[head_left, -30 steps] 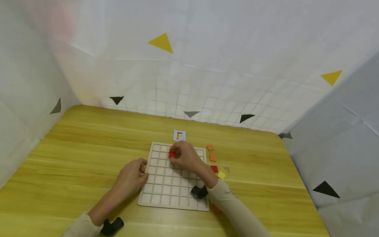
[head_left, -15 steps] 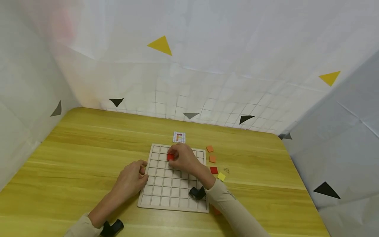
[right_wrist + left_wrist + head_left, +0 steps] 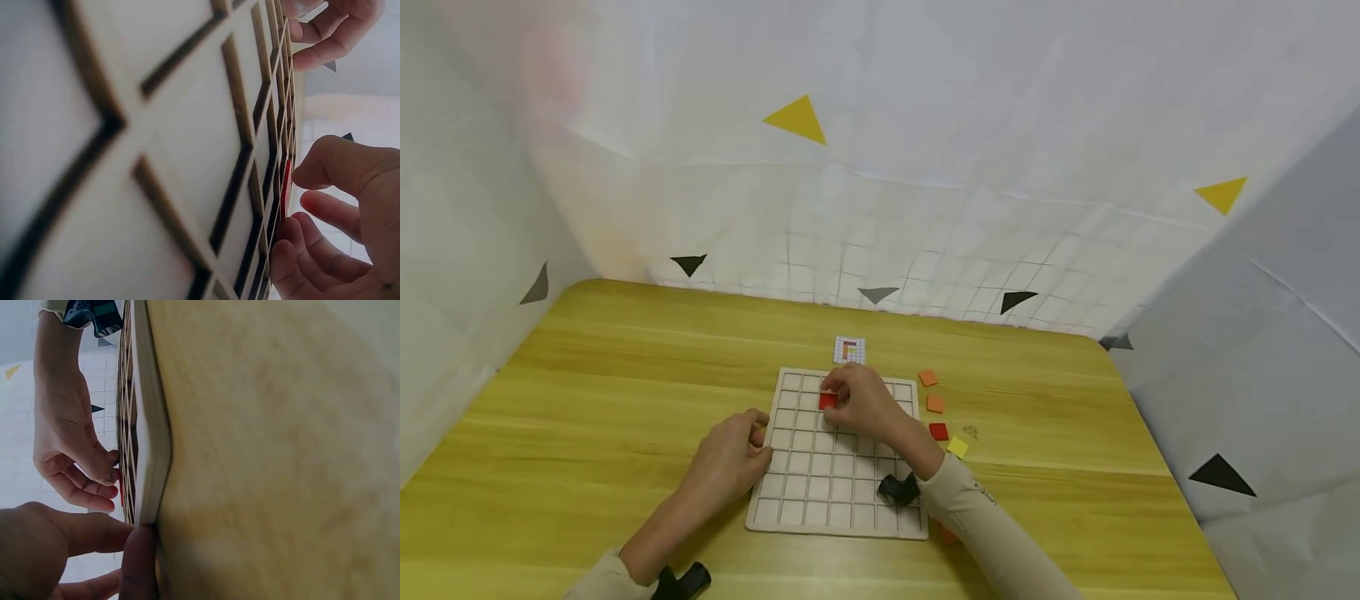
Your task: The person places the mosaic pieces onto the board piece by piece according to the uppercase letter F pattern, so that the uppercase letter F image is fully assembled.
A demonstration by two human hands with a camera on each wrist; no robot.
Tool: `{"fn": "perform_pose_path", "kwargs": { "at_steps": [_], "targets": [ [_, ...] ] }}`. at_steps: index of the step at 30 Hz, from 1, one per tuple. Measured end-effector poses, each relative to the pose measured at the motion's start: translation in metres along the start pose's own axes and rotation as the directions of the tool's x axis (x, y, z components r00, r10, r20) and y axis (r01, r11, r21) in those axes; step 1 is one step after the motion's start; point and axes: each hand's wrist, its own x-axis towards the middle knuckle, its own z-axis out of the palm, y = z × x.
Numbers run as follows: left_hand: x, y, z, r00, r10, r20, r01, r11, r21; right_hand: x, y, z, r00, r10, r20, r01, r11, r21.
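1. White sheeting (image 3: 970, 108) stood beyond the grid board (image 3: 822, 487) and off to its left and right; it had yellow triangles (image 3: 797, 121) and black triangles (image 3: 1222, 475) on it; the table (image 3: 625, 375) under the board was yellowish wood grain
2. Left hand (image 3: 727, 457) was at the board's left edge, fingers bent, gripping that edge with the thumb up against its side
3. Right hand (image 3: 865, 404) was over the far part of the board, thumb and fingers curled in, pinching a red tile (image 3: 827, 402)
4. That red tile sat at the board's grid, near the far edge and a bit left of the middle; couldn't tell if it was fully seated in a cell
5. A little pattern card (image 3: 849, 350) lay just past the board's far edge
6. Loose stuff right of the board, going from its far end toward the near: two orange tiles (image 3: 928, 377), a second red one (image 3: 938, 432), then a yellow tile (image 3: 957, 447); another orange piece (image 3: 950, 535) was by the board's near right corner, partly behind the beige sleeve (image 3: 992, 533)
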Motion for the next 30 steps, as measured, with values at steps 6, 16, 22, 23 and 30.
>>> {"fn": "perform_pose_path", "kwargs": {
  "at_steps": [6, 16, 22, 23, 30],
  "targets": [
    [0.000, 0.000, 0.002, 1.000, -0.011, 0.005, 0.011, 1.000, -0.018, -0.003, -0.001, -0.004, 1.000, 0.011, 0.010, -0.011, 1.000, 0.019],
    [0.001, 0.001, 0.001, 1.000, 0.004, -0.003, -0.004, 1.000, -0.001, -0.008, -0.005, -0.030, 0.999, -0.013, -0.037, 0.015, 0.999, 0.037],
    [0.000, 0.001, 0.001, 1.000, 0.004, 0.005, -0.003, 1.000, -0.010, -0.016, -0.004, -0.041, 0.997, -0.021, -0.077, 0.022, 1.000, 0.017],
    [0.000, 0.001, 0.002, 1.000, 0.005, 0.007, -0.005, 1.000, -0.013, -0.018, -0.003, -0.042, 0.997, -0.018, -0.075, 0.019, 1.000, 0.014],
    [-0.001, -0.002, 0.000, 1.000, 0.002, 0.001, -0.002, 1.000, -0.007, -0.029, -0.002, -0.045, 0.998, -0.020, -0.053, 0.019, 1.000, -0.024]
  ]
}}
